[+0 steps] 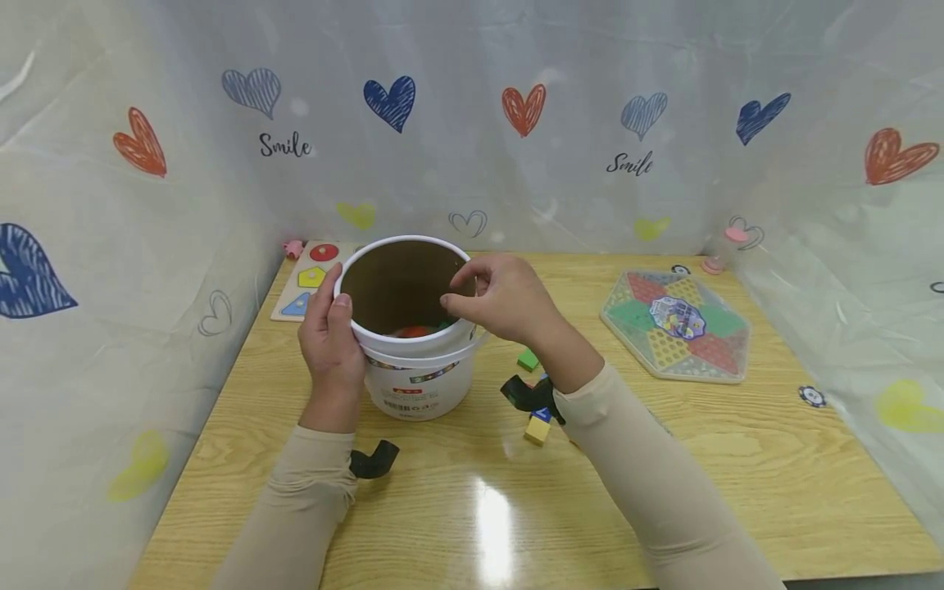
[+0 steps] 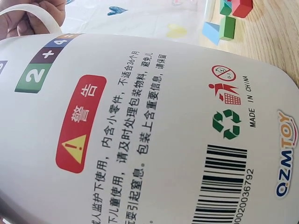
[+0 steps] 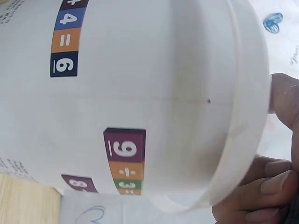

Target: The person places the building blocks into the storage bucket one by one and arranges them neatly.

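Note:
A white plastic bucket (image 1: 420, 385) stands on the table, its printed side shown close up in both wrist views. My left hand (image 1: 332, 344) holds it at the left by the rim, thumb towards me and fingers round the far side. Over the right part of the rim is my right hand (image 1: 509, 299), its thumb and index finger bent over the bucket's mouth with a gap between them. I see nothing held there. Inside, an orange-red piece (image 1: 415, 331) shows at the bottom; the rest of the contents is hidden. The bucket's handle (image 2: 44, 14) passes near the right fingers.
Right of the bucket lie a green block (image 1: 528, 360), a yellow block (image 1: 537, 431) and other blocks partly behind my right wrist. A hexagonal board game (image 1: 671, 328) is farther right. At the back left lies a wooden shape puzzle (image 1: 302, 303).

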`<state>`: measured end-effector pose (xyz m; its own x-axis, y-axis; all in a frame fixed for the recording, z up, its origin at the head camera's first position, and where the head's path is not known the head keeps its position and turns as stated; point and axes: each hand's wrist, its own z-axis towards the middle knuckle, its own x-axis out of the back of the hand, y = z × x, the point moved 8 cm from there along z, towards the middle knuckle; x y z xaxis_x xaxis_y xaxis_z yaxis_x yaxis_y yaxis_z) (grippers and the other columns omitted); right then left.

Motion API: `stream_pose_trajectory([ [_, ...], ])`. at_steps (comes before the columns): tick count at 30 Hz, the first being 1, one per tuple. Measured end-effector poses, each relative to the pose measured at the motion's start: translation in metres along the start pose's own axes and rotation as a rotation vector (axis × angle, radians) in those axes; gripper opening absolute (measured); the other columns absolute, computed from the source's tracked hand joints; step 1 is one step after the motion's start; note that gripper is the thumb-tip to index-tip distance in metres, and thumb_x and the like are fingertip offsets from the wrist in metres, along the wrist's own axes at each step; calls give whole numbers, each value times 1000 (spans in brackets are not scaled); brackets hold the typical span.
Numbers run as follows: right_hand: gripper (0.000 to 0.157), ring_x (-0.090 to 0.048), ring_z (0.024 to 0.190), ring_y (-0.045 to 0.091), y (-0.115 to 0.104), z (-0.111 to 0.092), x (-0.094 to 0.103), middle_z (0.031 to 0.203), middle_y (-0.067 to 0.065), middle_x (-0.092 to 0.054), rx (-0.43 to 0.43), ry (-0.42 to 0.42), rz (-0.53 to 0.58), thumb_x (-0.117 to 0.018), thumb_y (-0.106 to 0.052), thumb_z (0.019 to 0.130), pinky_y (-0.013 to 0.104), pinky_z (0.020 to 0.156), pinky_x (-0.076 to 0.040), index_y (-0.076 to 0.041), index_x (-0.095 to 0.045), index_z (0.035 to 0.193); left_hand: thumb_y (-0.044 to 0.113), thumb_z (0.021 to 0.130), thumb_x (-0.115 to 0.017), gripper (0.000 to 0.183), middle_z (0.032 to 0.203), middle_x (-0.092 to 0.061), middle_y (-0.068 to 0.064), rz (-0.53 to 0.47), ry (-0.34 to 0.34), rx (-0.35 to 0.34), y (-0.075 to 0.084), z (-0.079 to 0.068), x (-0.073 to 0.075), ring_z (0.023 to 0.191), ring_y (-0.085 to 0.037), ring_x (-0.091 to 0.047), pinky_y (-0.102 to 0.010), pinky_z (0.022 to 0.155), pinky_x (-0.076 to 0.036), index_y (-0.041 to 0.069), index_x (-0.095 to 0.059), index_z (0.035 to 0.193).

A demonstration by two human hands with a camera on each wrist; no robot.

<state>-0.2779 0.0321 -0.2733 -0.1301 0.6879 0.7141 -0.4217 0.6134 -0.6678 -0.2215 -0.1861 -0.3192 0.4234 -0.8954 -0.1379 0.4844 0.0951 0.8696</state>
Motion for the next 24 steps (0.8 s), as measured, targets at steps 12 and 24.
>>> stream_pose_trajectory([
  [12, 20, -35, 43, 22, 63, -37, 39, 53, 5, -39, -85, 102, 43, -69, -42, 80, 34, 42, -37, -26, -70, 93, 17, 96, -40, 41, 133, -52, -9, 38, -2, 42, 0, -1, -3, 123, -27, -45, -45, 101, -42, 17, -54, 136],
  [24, 26, -36, 46, 18, 192, -109, 17, 57, 3, -45, -332, -35, -3, -69, -43, 82, 31, 45, -37, -21, -70, 96, 17, 96, -41, 40, 134, -54, -1, -58, 13, 72, -29, 2, 3, 124, -24, -45, -46, 102, -40, 23, -56, 134],
])
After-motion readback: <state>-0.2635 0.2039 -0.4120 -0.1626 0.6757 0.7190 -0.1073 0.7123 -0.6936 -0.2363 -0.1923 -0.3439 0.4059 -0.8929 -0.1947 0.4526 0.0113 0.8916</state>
